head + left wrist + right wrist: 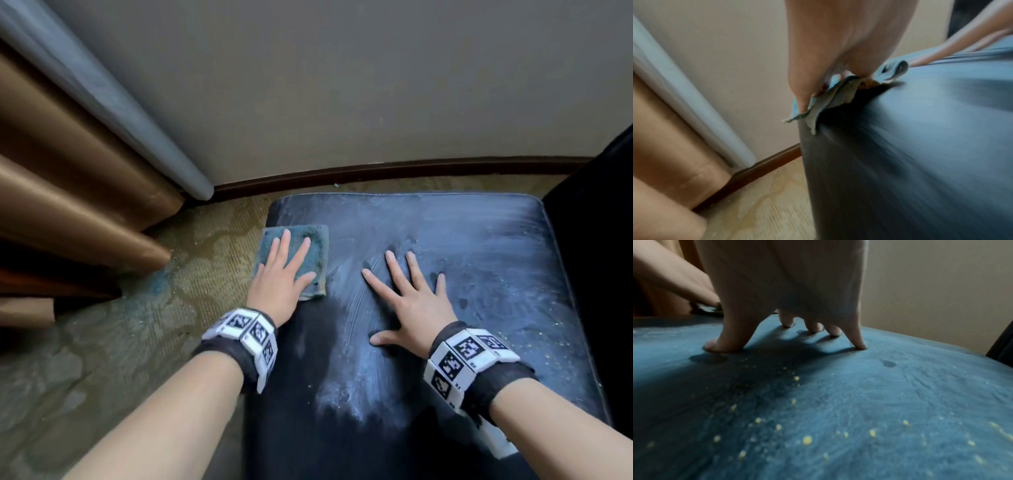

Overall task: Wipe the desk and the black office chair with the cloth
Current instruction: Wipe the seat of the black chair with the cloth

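Head view, inspection note: your left hand [279, 279] lies flat with straight fingers on the folded teal cloth [310, 250], pressing it onto the far left edge of the black office chair [496, 260] seat; part of the cloth overhangs that edge. Your right hand [416, 305] rests just beside it on the seat, fingers spread wide, tips touching the leather, holding nothing. Pale dusty streaks and small yellow crumbs [807, 439] cover the seat. Brown curtains [68, 171] hang at left above patterned carpet [120, 342].
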The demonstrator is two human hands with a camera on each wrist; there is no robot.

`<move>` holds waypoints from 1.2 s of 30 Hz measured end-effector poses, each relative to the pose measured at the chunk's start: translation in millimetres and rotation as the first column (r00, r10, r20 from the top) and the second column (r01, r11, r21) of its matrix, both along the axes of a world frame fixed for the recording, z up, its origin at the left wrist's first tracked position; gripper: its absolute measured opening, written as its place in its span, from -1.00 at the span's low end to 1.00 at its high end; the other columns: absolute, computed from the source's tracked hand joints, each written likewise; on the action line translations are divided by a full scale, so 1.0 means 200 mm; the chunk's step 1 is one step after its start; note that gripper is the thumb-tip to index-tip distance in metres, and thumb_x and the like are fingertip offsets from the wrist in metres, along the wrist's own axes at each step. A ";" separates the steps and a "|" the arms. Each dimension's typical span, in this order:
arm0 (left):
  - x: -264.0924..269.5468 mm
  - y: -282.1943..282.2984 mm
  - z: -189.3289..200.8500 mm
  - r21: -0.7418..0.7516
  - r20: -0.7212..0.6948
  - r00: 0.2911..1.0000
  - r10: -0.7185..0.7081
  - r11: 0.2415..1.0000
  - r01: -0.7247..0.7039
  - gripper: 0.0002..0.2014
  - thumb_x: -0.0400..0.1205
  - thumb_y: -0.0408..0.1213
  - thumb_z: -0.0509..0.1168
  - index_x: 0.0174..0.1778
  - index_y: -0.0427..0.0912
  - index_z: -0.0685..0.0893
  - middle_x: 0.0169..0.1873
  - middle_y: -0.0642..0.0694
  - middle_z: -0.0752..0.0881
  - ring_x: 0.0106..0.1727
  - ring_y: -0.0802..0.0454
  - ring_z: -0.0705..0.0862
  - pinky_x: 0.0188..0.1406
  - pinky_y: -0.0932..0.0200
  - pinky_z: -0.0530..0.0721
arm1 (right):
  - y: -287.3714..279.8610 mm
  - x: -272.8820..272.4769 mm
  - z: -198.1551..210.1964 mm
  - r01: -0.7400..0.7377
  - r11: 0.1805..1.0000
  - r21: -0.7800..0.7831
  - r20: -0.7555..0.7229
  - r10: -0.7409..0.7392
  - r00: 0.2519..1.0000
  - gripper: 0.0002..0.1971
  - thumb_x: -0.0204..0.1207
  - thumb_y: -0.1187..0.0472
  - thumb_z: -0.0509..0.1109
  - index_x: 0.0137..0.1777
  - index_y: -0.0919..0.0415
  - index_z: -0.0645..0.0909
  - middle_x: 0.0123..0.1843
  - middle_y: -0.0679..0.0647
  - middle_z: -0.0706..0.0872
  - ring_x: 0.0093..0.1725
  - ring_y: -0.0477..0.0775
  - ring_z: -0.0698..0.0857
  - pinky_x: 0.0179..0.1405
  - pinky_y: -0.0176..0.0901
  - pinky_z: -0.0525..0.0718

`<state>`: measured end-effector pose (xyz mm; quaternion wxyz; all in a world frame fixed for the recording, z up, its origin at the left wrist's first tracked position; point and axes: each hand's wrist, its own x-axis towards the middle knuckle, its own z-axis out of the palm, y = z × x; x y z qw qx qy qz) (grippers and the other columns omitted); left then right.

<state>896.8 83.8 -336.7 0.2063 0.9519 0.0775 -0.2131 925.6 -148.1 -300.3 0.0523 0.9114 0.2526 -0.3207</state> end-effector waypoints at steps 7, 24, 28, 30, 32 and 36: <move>-0.33 -0.14 0.03 -0.031 0.037 0.999 -0.036 0.999 0.037 -0.41 0.62 0.24 -0.29 0.59 0.25 -0.21 0.52 0.15 -0.52 0.52 0.19 -0.55 0.61 -0.11 -0.16 | 0.01 0.00 0.01 -0.015 1.000 0.003 -0.017 0.015 1.000 0.07 0.31 -0.42 0.31 0.57 -0.29 -0.42 0.61 0.02 -0.52 0.58 0.23 -0.49 0.47 0.56 -0.11; -0.31 -0.20 0.06 0.030 0.051 0.998 -0.029 0.999 0.027 -0.39 0.60 0.26 -0.32 0.58 0.23 -0.23 0.55 0.13 -0.47 0.58 0.15 -0.47 0.59 0.00 -0.19 | 0.00 -0.01 -0.01 -0.041 0.998 0.044 -0.011 0.042 0.999 0.07 0.32 -0.41 0.33 0.57 -0.30 -0.40 0.61 0.02 -0.53 0.58 0.23 -0.50 0.46 0.57 -0.15; -0.11 -0.13 0.04 0.126 -0.018 1.000 0.011 0.992 -0.008 -0.39 0.66 0.27 -0.25 0.61 0.25 -0.26 0.56 0.12 -0.47 0.62 0.10 -0.41 0.63 -0.07 -0.10 | 0.00 -0.01 -0.01 -0.070 0.996 0.056 -0.013 0.071 0.997 0.06 0.33 -0.40 0.32 0.57 -0.30 -0.41 0.61 0.03 -0.54 0.57 0.24 -0.51 0.45 0.57 -0.17; 0.14 -0.06 0.02 0.106 0.008 0.999 0.044 0.993 -0.045 -0.40 0.72 0.14 -0.08 0.65 0.20 -0.15 0.65 0.04 -0.33 0.66 0.04 -0.31 0.61 -0.16 -0.02 | -0.01 -0.01 -0.02 -0.070 0.996 0.061 -0.005 0.070 0.998 0.06 0.33 -0.41 0.31 0.57 -0.30 -0.42 0.61 0.03 -0.53 0.57 0.24 -0.51 0.45 0.57 -0.17; 0.32 0.01 0.00 0.078 0.005 0.997 0.078 0.994 -0.079 -0.40 0.73 0.10 -0.04 0.66 0.17 -0.09 0.67 -0.01 -0.24 0.68 0.00 -0.26 0.61 -0.23 0.02 | -0.01 -0.01 -0.02 -0.072 0.996 0.062 0.001 0.072 0.997 0.06 0.33 -0.41 0.30 0.57 -0.29 -0.42 0.61 0.03 -0.53 0.58 0.24 -0.51 0.45 0.56 -0.16; 0.19 -0.03 0.01 0.013 0.068 0.987 0.144 0.989 -0.145 -0.42 0.73 0.05 0.00 0.66 0.15 -0.04 0.67 -0.01 -0.25 0.67 0.01 -0.29 0.60 -0.20 -0.03 | -0.01 -0.01 -0.01 -0.067 0.995 0.079 0.005 0.066 0.998 0.06 0.32 -0.41 0.31 0.57 -0.30 -0.41 0.61 0.03 -0.53 0.58 0.23 -0.50 0.46 0.55 -0.17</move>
